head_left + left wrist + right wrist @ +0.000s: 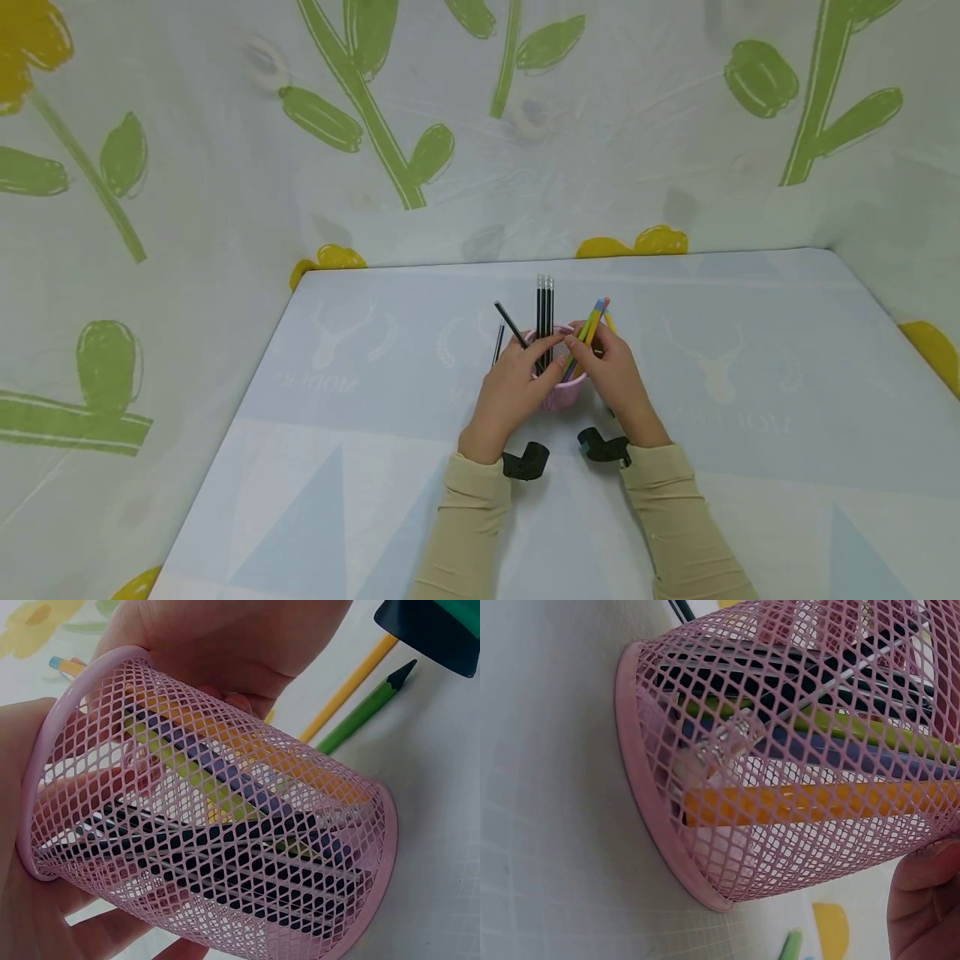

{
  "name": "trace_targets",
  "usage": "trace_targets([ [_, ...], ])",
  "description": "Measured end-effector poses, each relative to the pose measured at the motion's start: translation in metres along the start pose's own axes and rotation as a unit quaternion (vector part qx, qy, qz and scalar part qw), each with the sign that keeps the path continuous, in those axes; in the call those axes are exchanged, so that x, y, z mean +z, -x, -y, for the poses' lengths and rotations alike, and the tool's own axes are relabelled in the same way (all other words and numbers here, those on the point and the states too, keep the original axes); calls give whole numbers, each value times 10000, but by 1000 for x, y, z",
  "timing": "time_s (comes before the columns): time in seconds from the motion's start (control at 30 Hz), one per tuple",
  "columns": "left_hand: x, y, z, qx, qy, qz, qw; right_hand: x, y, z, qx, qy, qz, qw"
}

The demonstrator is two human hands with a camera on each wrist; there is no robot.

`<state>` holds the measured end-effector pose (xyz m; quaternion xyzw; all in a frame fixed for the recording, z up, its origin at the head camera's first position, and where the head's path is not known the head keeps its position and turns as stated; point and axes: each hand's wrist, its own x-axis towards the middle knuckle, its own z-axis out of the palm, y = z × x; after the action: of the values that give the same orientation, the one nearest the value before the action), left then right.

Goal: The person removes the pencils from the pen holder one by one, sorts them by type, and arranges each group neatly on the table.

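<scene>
A pink mesh pencil cup (562, 398) stands on the table between the two hands. Upright black pencils (545, 312) fill its left part; another black pencil (510, 321) leans out to the left. Green, yellow and purple coloured pencils (588, 333) slant out on the right side. My left hand (510, 387) holds the cup round its left side, thumb over the rim (56, 724). With its thumb and fingers at the right rim, my right hand (618, 375) pinches the coloured pencils; its fingers are partly hidden. Inside the mesh shows an eraser-tipped pencil (720, 746).
Outside the cup, a yellow pencil (352, 682) and a green pencil (367, 712) with a black point lie on the table. Another thin black pencil (498, 343) is left of the cup. Dark wrist cameras (527, 461) hang close to the tabletop. Leaf-printed cloth (420, 225) surrounds the table.
</scene>
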<state>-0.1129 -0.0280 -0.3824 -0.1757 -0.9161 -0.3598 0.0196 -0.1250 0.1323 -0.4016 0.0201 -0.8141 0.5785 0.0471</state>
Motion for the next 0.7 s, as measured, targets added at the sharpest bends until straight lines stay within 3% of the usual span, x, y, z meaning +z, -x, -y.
trace_targets([
  [0.7, 1, -1, 0, -115, 64, 91, 9999, 1, 0, -1, -169, 28, -50, 9998],
])
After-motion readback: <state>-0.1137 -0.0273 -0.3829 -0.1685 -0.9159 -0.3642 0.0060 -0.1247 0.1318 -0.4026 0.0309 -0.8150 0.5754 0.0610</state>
